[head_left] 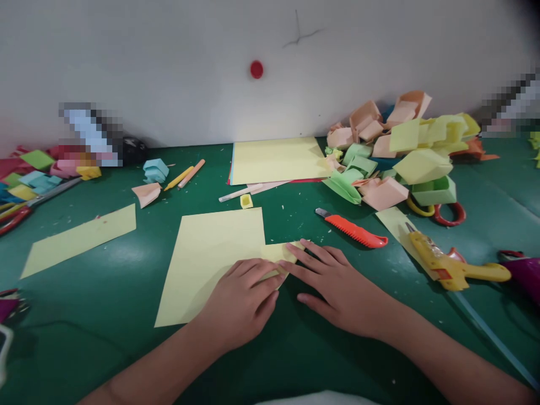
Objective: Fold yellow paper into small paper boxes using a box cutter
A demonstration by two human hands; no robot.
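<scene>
Lying partly across a large yellow sheet (211, 253), a small yellow paper piece (274, 253) is pressed flat by the left hand (242, 301) and right hand (337, 287), their fingers spread. Beyond them, an orange cutter (356, 231) is seen on the green table (236, 371).

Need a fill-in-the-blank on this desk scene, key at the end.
The small paper under the left hand and right hand is pale ____.
The glue gun lies to the ____ of the cutter.
The round spot on the wall is ____.

Missing words: yellow; right; red
</scene>
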